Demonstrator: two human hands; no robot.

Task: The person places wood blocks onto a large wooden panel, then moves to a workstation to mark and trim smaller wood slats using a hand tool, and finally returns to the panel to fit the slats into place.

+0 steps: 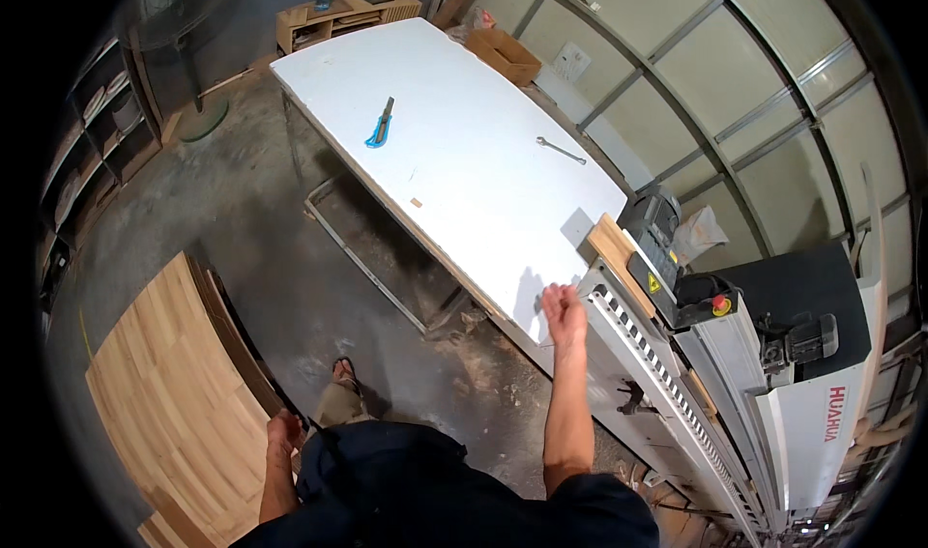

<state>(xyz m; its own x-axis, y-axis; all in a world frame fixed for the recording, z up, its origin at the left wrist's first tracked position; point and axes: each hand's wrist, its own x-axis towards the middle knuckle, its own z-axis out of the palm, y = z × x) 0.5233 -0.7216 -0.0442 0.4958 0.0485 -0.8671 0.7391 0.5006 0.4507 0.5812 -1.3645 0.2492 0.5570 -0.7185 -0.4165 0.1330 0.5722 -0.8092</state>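
Observation:
My right hand [564, 314] is raised with its fingers stretched out, at the near corner of a white-topped table [464, 190], beside the end of a long edge-banding machine [667, 374]. Nothing shows in that hand. Whether it touches the tabletop I cannot tell. My left hand [284, 434] hangs low by my side, next to the edge of a stack of wood-block panels [184, 374]. Its fingers are turned down and mostly hidden. On the white top lie a blue utility knife [379, 128], a wrench [561, 150] and a small wood chip [416, 202].
A metal frame [367, 258] stands under the table's left side. A cardboard box [503, 55] and a wooden cabinet [348, 14] are beyond the table. At the far left are a pedestal fan [198, 118] and shelves [101, 123]. A red button [721, 304] is on the machine.

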